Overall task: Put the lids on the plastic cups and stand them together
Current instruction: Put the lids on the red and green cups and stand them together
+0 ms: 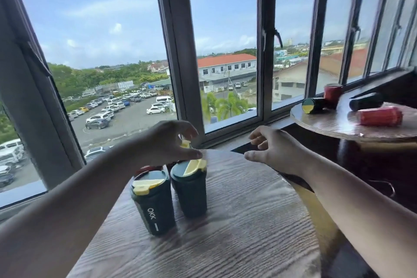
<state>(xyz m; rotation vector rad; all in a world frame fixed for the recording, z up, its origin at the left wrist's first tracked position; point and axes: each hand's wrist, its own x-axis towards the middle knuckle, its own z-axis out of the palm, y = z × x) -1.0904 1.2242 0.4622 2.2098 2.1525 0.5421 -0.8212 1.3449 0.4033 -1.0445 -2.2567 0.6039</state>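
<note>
A person's two bare arms reached over a round wooden table [237,221] set against a window [101,40] that looked out on a car park. Two dark green cups stood upright just beside each other near the table's far left edge, each with a green and yellow lid on. The near cup [153,207] carried white lettering down its side; the far cup [189,192] stood to its right and slightly behind. Behind them, part of a red cup [147,168] showed, mostly hidden. The left hand [167,142] hovered above the far cup, fingers curled around something small and yellow [185,143]; whether it gripped this firmly could not be told. The right hand [274,149] hung over the table's far edge, fingers loosely spread and holding nothing. To the right, well apart, a second round table [327,124] held more cups: a green one [314,105] lying on its side, a red one [332,93] upright behind it, a dark one [365,101] lying down, and a red one [380,116] lying down nearest the camera.
</note>
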